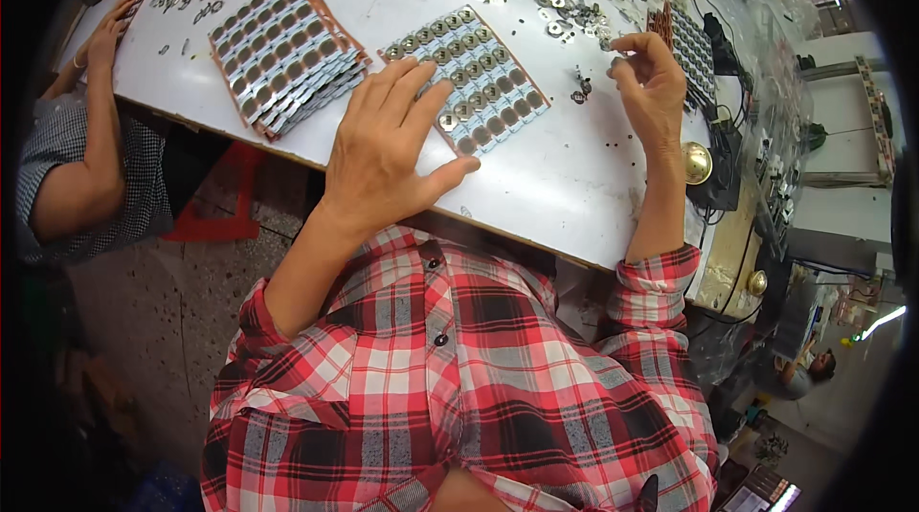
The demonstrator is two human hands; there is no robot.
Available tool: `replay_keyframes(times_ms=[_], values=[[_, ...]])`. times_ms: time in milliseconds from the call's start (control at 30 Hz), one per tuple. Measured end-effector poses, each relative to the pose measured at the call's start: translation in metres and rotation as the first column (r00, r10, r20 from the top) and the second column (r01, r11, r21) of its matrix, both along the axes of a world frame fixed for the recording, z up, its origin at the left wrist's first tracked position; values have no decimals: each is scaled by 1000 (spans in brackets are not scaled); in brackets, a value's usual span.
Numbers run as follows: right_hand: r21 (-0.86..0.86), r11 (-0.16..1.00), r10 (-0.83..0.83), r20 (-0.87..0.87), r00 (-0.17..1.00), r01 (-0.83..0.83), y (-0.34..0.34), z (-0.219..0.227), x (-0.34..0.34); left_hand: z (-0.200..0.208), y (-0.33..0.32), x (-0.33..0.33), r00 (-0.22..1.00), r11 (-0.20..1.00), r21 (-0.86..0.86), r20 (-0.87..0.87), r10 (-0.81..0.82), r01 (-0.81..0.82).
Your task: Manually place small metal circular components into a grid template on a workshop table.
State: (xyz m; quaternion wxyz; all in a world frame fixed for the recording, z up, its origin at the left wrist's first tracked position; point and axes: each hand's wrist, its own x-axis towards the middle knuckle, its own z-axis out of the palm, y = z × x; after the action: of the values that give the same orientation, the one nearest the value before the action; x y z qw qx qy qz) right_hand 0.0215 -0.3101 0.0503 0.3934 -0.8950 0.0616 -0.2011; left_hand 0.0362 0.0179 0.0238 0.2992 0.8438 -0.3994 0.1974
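A flat panel (493, 57) of round metal pieces in rows on light-blue boards lies on the white table. Shiny metal parts sit on many of its discs; the nearer right rows show bare dark discs. My left hand (383, 144) rests palm down over the panel's left side, fingers spread and thumb stretched out, hiding part of it. To the right of the panel, my right hand (656, 96) is raised with thumb and forefinger curled toward each other at a small grey piece too small to name. A few tiny dark parts (580, 91) lie beside it.
A stack of similar panels (278, 53) stands at left. Loose metal parts (565, 5) are heaped along the far side. Another dark-disc panel (694, 57), cables and a brass dome (696, 163) are at right. A co-worker's arm (100, 129) reaches in from the left.
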Motion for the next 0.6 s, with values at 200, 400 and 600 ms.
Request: replay_keyframes(times_ms=[200,400,600], values=[[88,993,-68,-108,992,77,3,4,-5,7,-1,3,999,999,43,-45,-17,19],[8,997,75,-162,984,-74,19,11,-11,10,-2,5,997,994,107,-81,-3,11],[-143,973,142,-239,961,-179,26,9,-12,11,-1,6,993,992,127,-122,4,11]])
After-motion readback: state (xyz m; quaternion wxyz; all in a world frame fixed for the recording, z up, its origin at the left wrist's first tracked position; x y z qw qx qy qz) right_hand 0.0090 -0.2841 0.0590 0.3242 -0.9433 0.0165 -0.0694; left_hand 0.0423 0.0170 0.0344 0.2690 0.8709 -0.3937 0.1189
